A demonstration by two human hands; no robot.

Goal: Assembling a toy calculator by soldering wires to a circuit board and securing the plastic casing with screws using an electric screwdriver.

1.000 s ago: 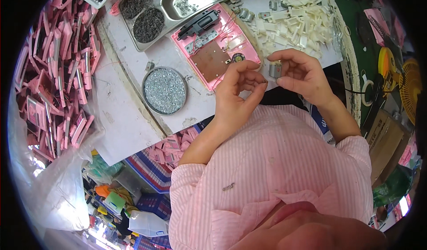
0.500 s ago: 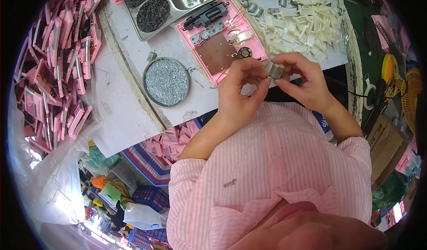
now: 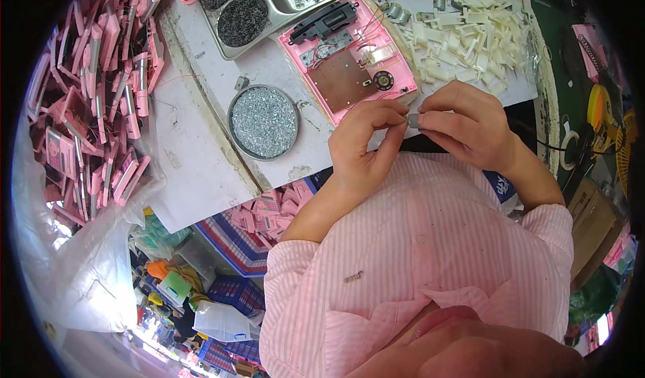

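In my right hand (image 3: pixel 474 126), the thumb and fingers grip a small silver motor (image 3: pixel 414 119), partly covered by them. My left hand (image 3: pixel 363 139) is pinched at the motor's near end; whatever is between its fingertips is too small to make out. Just beyond both hands lies an opened pink plastic casing (image 3: pixel 321 112), holding a brown circuit board (image 3: pixel 342 81), a black slotted part (image 3: pixel 324 23), a round black speaker (image 3: pixel 383 80) and thin red wires.
Left of the casing, a round dish (image 3: pixel 296 133) holds small silver screws (image 3: pixel 262 121). A metal tray (image 3: pixel 267 25) contains dark screws. White plastic parts (image 3: pixel 470 42) and loose motors (image 3: pixel 398 14) lie at the back right. Pink casings (image 3: pixel 94 102) are heaped at the left.
My right hand has turned and its fingers have closed further round the motor, so less of it shows. My left fingertips stay beside it. The whole view has shifted slightly.
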